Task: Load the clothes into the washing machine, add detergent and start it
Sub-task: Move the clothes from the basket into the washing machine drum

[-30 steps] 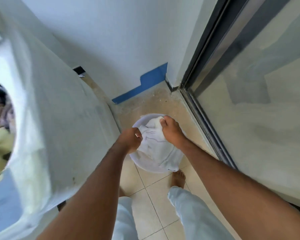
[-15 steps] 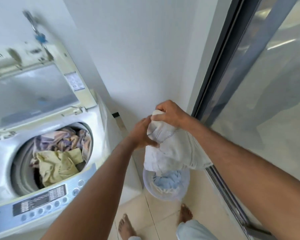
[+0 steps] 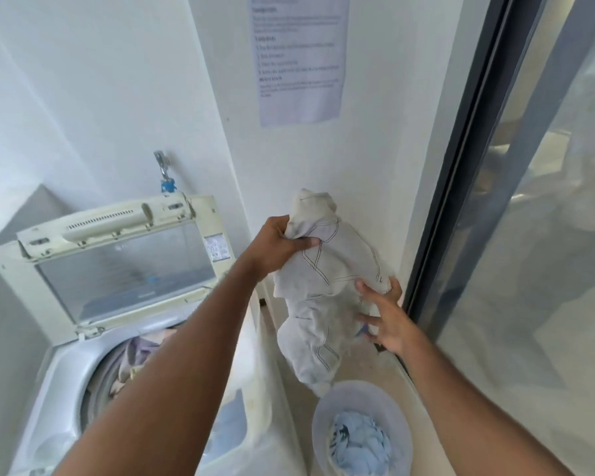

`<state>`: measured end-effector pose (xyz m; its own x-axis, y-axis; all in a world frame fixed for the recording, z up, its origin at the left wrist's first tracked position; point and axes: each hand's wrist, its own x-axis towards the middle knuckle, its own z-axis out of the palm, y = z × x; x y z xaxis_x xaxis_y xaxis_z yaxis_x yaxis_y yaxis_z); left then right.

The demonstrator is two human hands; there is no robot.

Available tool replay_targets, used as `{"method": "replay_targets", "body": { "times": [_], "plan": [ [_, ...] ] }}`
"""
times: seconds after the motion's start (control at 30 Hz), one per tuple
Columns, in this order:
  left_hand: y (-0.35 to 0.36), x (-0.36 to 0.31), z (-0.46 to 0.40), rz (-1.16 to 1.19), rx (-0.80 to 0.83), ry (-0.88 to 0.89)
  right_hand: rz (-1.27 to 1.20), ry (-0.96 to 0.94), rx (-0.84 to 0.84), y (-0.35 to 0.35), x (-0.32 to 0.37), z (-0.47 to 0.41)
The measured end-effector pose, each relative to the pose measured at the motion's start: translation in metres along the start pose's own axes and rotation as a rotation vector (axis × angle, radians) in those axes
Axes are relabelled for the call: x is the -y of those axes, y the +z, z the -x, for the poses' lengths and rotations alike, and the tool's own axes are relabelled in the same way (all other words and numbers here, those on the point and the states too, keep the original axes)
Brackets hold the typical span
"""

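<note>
Between the washing machine [image 3: 66, 389] and the sliding glass door [image 3: 529, 235], a bunched white garment [image 3: 327, 290] with dark stitched seams hangs in the air, held by both of the person's hands. Left hand [image 3: 282, 240] is clenched tight on the upper part of the cloth, fingers [image 3: 306, 242] curled over a fold while a knob of fabric sticks up above the fist. Right hand [image 3: 382, 310] is spread fairly wide, palm pressed against the garment's right side near its middle, the fingertips lapping onto the fabric; whether it truly grips or only steadies the cloth is hard to tell from this angle. The garment's lower end dangles just above a round pale basin [image 3: 361, 431] on the tiled floor, and a light blue piece of clothing [image 3: 359, 444] lies crumpled in that basin. To the left, the top-loading machine stands with its lid [image 3: 117, 259] raised upright against the wall, and the drum already holds mixed laundry [image 3: 138, 355], partly hidden behind the left forearm. A printed paper notice [image 3: 299, 56] is stuck on the white wall above, its text too blurred to read.
</note>
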<state>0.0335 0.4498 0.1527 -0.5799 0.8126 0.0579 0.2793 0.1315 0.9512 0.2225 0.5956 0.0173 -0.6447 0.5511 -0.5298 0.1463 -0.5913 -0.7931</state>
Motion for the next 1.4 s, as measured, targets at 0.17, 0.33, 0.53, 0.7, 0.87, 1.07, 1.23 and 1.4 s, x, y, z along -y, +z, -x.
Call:
{"method": "replay_targets", "body": {
  "times": [0.17,0.33,0.53,0.7,0.87,1.07,1.23,1.4],
  "plan": [
    [-0.058,-0.013,0.007,-0.261,-0.095,0.086,-0.308,-0.124,0.11,0.08,0.035,0.001],
    [-0.092,0.01,0.031,-0.679,0.113,-0.152,0.105,-0.575,0.203,0.196,0.084,0.039],
    [-0.121,0.033,0.068,-0.178,-0.677,-0.05,0.602,-0.866,0.687,0.283,0.095,0.075],
    [-0.182,0.018,0.09,-0.001,-0.941,-0.044,0.38,-0.913,0.423,0.262,0.054,0.041],
    [-0.229,0.003,0.122,0.258,-1.021,0.002,1.036,-0.37,0.416,0.235,-0.049,-0.001],
    [-0.281,-0.026,0.172,0.226,-0.969,0.055,0.957,-0.298,0.456,0.294,-0.09,-0.009],
    [-0.332,-0.02,0.233,0.318,-1.052,0.049,1.344,-0.274,0.648,0.344,-0.076,-0.007],
    [-0.364,0.001,0.278,0.481,-0.821,-0.033,1.372,-0.29,0.7,0.389,-0.097,0.017]
  ]
}}
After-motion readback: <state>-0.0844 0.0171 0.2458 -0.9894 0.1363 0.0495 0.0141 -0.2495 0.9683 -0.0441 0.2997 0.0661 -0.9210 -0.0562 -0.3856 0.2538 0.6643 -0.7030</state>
